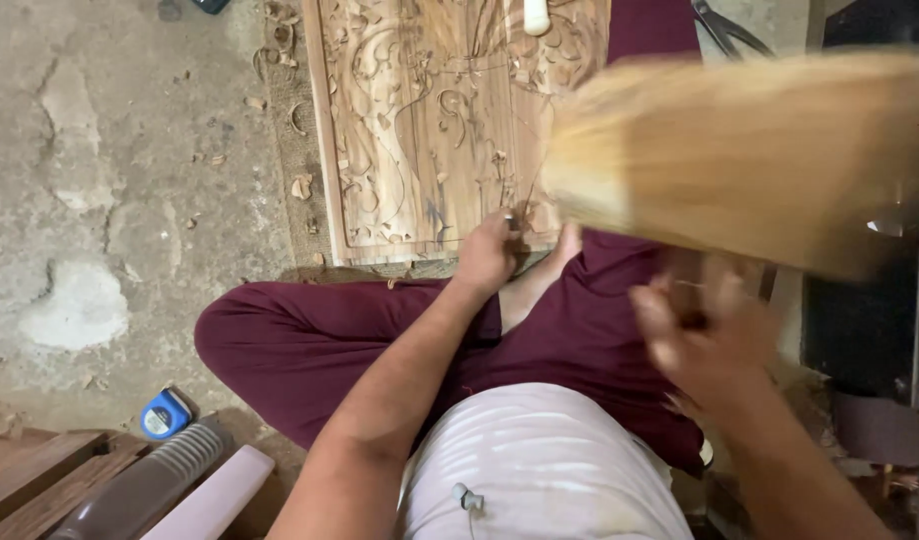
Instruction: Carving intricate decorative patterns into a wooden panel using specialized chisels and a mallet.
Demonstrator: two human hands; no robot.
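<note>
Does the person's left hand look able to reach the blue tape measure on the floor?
Probably yes. The left hand is pressed on the carved wooden panel, but the blue tape measure lies on bare concrete beside the left knee, with nothing between.

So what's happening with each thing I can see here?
Carved wooden panel: flat on the floor, partly carved, chips scattered on it.
Left hand: fingers closed on a small tool, pressed at the panel's near edge.
Right hand: raised, gripping a handle, blurred.
Wooden mallet: lifted above the panel, blurred.
Tape measure: blue, closed, lying on the floor.
Pliers: lying untouched beyond the panel.
</note>
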